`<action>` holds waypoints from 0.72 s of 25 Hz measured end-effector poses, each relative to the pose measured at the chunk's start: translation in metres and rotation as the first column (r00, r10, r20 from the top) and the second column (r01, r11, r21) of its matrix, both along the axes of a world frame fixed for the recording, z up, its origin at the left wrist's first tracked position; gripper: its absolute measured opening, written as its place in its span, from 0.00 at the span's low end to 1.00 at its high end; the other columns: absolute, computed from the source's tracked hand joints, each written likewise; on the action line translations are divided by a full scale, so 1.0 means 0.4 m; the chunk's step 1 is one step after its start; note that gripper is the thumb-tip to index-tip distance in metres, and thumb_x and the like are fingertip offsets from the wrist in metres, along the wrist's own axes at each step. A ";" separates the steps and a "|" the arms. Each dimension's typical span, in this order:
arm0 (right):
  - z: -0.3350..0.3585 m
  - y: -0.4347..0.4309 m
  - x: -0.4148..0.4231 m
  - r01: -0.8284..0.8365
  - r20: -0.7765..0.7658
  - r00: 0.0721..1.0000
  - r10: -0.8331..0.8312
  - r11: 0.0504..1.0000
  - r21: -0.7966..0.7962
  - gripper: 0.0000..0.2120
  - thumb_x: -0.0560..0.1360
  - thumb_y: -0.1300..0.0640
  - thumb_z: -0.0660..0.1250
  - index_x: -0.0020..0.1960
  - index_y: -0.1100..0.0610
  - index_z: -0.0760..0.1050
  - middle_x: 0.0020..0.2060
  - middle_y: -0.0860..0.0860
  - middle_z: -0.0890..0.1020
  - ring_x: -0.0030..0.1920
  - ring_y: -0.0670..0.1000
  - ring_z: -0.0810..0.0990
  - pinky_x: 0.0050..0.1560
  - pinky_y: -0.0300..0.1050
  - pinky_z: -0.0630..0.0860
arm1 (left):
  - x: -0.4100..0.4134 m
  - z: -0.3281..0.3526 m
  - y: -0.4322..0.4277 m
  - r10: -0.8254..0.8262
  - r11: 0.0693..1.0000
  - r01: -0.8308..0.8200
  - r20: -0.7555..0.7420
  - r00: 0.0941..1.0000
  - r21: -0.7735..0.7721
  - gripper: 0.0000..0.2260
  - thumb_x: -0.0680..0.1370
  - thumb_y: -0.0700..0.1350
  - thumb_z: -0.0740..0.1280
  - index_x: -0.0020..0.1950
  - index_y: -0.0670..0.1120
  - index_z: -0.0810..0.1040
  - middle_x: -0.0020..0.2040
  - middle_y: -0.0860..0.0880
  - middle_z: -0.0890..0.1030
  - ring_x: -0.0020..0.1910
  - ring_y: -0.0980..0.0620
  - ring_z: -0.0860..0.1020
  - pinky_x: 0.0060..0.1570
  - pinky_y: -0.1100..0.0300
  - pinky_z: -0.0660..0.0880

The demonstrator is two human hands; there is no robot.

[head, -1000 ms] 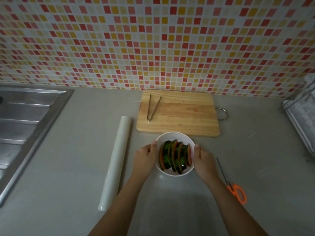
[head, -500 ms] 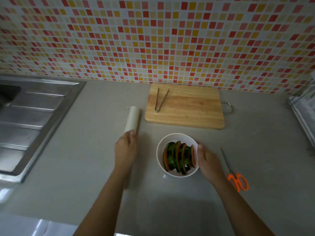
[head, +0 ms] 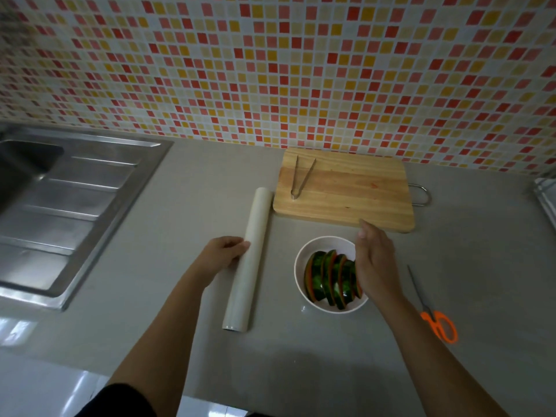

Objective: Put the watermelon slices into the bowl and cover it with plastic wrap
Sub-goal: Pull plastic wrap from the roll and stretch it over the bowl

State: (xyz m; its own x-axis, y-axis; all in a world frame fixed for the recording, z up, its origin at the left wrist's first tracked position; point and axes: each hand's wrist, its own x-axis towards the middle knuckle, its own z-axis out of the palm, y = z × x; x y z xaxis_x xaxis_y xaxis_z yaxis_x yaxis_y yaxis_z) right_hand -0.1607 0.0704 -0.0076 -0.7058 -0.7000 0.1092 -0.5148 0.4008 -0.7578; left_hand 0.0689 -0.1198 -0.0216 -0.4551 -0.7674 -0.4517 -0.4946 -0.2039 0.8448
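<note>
A white bowl [head: 304, 260] stands on the grey counter and holds several watermelon slices [head: 328, 278] packed side by side, green rind up. My right hand [head: 374, 260] hovers over the bowl's right side with fingers straight, hiding that rim. A long roll of plastic wrap [head: 248, 260] lies left of the bowl, pointing away from me. My left hand [head: 221, 255] grips the roll's left side near its middle, fingers curled against it.
A wooden cutting board [head: 346, 194] with metal tongs [head: 301, 177] lies behind the bowl. Orange-handled scissors [head: 433, 311] lie to the right. A steel sink [head: 60, 206] fills the left side. A rack edge [head: 546, 200] shows at far right.
My left hand left the bowl and took hold of the plastic wrap roll. My right hand lifted off the bowl's rim and now hovers above it.
</note>
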 end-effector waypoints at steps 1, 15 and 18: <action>0.005 -0.007 0.004 -0.002 0.005 1.000 0.002 1.000 -0.010 0.27 0.77 0.42 0.46 0.70 0.54 0.65 0.68 0.52 0.71 0.68 0.51 0.64 0.65 0.40 0.56 | -0.014 0.002 0.004 -0.031 0.999 0.030 0.048 0.998 0.014 0.09 0.77 0.46 0.69 0.52 0.42 0.82 0.43 0.47 0.83 0.42 0.52 0.80 0.45 0.61 0.77; 0.128 -0.138 0.030 -0.113 0.160 0.978 0.134 0.984 -0.136 0.15 0.78 0.53 0.60 0.63 0.54 0.75 0.56 0.48 0.78 0.53 0.44 0.76 0.55 0.32 0.71 | -0.109 0.181 0.082 0.067 0.996 -0.077 -0.161 0.985 -0.053 0.14 0.73 0.47 0.74 0.53 0.43 0.75 0.51 0.42 0.83 0.48 0.44 0.82 0.52 0.49 0.79; 0.222 -0.195 0.023 -0.003 0.272 0.959 0.076 0.966 -0.259 0.13 0.77 0.48 0.62 0.58 0.51 0.77 0.47 0.41 0.79 0.46 0.39 0.76 0.42 0.23 0.68 | -0.153 0.229 0.141 -0.005 0.987 -0.017 -0.134 0.991 -0.158 0.16 0.73 0.50 0.73 0.56 0.46 0.75 0.52 0.47 0.82 0.49 0.49 0.82 0.51 0.50 0.80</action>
State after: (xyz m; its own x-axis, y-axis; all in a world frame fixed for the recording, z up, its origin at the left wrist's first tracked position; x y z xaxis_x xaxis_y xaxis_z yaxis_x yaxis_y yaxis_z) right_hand -0.1515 -0.0075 0.0812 -0.7059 -0.7025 0.0904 -0.2808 0.1604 -0.9463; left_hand 0.0079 -0.0635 0.0699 -0.4984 -0.8272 -0.2596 -0.3744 -0.0647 0.9250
